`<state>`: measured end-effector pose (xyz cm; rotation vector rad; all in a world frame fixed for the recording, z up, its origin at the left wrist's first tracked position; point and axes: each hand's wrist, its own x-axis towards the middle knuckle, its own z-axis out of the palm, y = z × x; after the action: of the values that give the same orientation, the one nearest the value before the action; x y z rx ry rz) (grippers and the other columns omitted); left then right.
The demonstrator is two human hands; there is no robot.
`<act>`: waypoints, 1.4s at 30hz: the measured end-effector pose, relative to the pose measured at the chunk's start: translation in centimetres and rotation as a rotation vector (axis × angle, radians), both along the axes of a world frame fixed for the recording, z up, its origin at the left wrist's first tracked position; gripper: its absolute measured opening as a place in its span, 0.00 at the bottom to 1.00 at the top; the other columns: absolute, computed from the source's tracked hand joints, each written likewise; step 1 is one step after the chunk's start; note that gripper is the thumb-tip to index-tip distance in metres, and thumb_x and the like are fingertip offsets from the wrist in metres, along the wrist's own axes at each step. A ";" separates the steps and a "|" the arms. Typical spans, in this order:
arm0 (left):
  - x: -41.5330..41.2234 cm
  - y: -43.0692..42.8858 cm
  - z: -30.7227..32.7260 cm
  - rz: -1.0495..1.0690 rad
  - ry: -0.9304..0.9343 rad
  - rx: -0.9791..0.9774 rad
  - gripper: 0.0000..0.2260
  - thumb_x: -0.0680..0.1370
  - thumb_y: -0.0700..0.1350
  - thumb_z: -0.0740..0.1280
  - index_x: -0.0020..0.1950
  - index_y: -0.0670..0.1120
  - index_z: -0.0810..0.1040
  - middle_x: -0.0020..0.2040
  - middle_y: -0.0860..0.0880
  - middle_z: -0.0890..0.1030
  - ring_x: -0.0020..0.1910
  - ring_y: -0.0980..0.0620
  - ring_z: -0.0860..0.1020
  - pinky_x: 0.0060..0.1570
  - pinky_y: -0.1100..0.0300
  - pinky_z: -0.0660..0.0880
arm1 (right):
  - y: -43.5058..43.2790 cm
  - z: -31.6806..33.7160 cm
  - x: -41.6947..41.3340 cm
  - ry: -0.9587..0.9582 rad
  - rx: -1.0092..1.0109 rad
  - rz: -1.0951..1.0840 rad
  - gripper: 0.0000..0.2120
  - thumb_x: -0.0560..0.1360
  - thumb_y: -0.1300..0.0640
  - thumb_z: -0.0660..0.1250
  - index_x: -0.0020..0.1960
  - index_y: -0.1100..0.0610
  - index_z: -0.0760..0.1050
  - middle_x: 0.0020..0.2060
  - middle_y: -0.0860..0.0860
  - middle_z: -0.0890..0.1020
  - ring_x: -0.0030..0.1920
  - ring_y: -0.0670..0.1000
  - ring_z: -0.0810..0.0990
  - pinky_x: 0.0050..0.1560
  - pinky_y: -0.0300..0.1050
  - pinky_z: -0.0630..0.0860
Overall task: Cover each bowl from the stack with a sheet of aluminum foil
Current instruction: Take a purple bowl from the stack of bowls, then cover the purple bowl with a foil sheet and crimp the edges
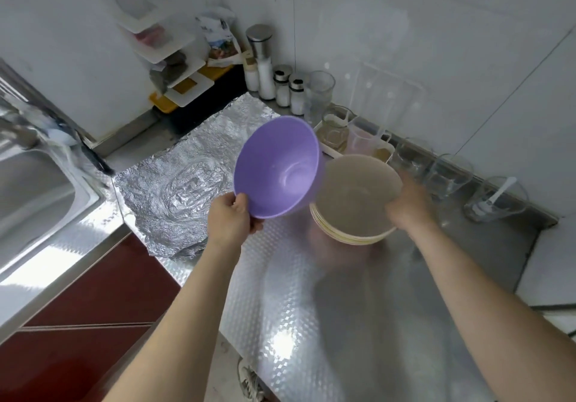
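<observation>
My left hand (232,218) grips the near rim of a purple bowl (280,168), thumb inside, and holds it tilted in the air above the counter. Just right of it, a stack of cream bowls (355,202) is tipped up, motion-blurred. My right hand (408,202) holds the stack at its right rim, fingers curled over the edge. A crumpled sheet of aluminum foil (187,183) lies spread on the counter to the left, with a round bowl-shaped imprint in its middle.
A steel sink (37,189) sits at the left. Salt jars (271,80) and glass cups (445,177) line the back wall. A tray (330,149) holds more cups behind the stack. The counter's front edge drops to a red cabinet (103,292).
</observation>
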<state>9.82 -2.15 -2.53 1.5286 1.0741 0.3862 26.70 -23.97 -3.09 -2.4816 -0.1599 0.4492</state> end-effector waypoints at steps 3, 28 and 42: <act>-1.6 0.6 -1.8 -0.073 0.168 0.100 0.12 0.78 0.37 0.58 0.37 0.35 0.73 0.24 0.40 0.76 0.19 0.48 0.73 0.25 0.60 0.69 | -1.1 0.2 1.0 -0.006 -0.118 -0.028 0.22 0.72 0.62 0.63 0.65 0.51 0.67 0.58 0.57 0.78 0.58 0.63 0.77 0.56 0.56 0.75; -6.4 -2.4 -1.6 -0.402 0.460 0.253 0.40 0.63 0.46 0.60 0.76 0.55 0.56 0.62 0.44 0.78 0.53 0.38 0.79 0.52 0.49 0.76 | 7.9 -2.1 -9.2 0.005 -0.089 0.591 0.34 0.77 0.67 0.60 0.78 0.58 0.48 0.72 0.60 0.64 0.69 0.59 0.67 0.60 0.40 0.61; -9.0 3.1 -2.8 -0.380 0.389 0.541 0.11 0.77 0.39 0.63 0.55 0.48 0.82 0.54 0.50 0.80 0.55 0.48 0.77 0.52 0.55 0.74 | 10.2 -0.7 -4.5 -0.203 -0.556 0.589 0.18 0.74 0.64 0.60 0.63 0.55 0.73 0.57 0.56 0.80 0.57 0.60 0.78 0.51 0.50 0.77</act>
<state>0.87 0.93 -5.35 2.3152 0.9803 0.1139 22.18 -13.79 -3.75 -3.0015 -0.9841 0.5304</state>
